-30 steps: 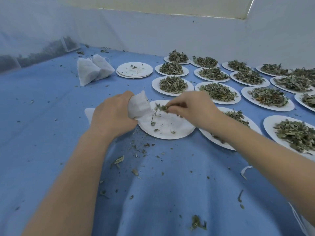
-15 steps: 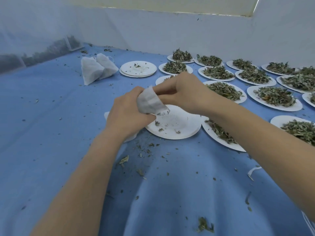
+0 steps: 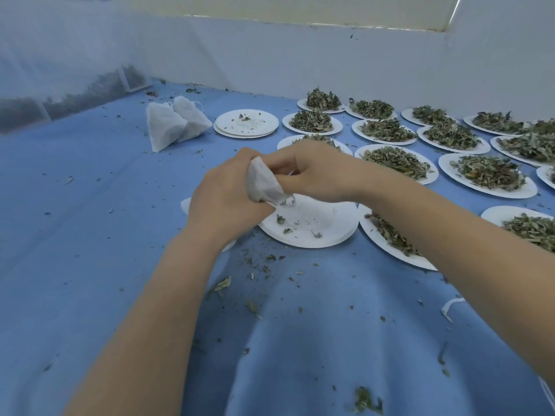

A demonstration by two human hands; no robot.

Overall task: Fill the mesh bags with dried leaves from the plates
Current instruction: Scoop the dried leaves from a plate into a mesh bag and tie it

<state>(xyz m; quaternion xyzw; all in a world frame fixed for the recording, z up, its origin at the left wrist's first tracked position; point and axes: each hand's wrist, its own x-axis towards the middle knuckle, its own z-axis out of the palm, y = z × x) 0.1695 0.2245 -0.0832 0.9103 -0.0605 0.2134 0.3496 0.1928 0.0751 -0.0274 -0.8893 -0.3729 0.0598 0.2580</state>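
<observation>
Both hands hold a mesh bag point(image 3: 264, 184) above the nearly bare plate point(image 3: 318, 226) mid-surface: left hand point(image 3: 223, 202) fingers curl around it, right hand point(image 3: 312, 172) fingers pinch its top.

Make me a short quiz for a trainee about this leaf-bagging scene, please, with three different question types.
1. True or false: both hands hold the small white mesh bag.
2. The round white paper plate under the bag is: A) heaped with leaves B) nearly empty C) upside down.
3. Fill in: two filled white mesh bags lie on the ____ cloth.

Key: 1 true: left hand and right hand grip it. 2 B. 3 blue.
</observation>
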